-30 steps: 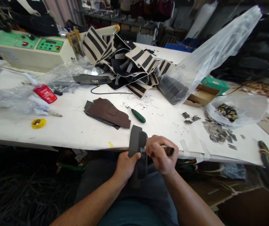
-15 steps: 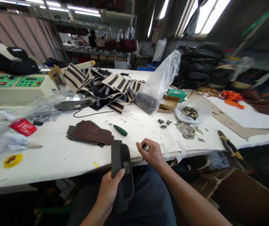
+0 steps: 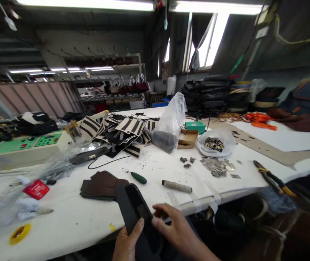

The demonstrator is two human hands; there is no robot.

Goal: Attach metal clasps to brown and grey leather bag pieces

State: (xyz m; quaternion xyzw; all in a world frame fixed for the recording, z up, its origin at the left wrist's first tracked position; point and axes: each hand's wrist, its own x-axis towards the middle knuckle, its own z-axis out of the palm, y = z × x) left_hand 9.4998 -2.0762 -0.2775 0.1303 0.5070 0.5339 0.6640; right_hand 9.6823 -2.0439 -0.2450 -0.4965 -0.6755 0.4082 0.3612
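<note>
In my left hand point(image 3: 129, 241) is a long black leather-like panel point(image 3: 129, 214), gripped with the thumb on its face. A raised, rounded frame runs along it, and a small metal plate point(image 3: 143, 211) sits near my thumb. My right hand point(image 3: 175, 226) is at the panel's right edge, fingers curled and thumb and forefinger tips apart; nothing shows between them. Beyond it, a grey rod-shaped tool point(image 3: 177, 186) lies on the table. A green-handled hook tool point(image 3: 138, 177) and a stack of brown and black leather pieces point(image 3: 103, 185) lie further left.
Thin metal plates point(image 3: 217, 166) lie scattered near a plastic bag of small metal parts point(image 3: 216, 143). Pliers point(image 3: 273, 177) rest at the right edge. Striped pieces point(image 3: 130, 127) are heaped at the back. Yellow tape point(image 3: 20, 233) and a red bottle point(image 3: 36, 189) are left.
The rod-shaped tool has left my right hand and lies on the table. My right hand has moved left to the panel's edge. The camera view has tilted up.
</note>
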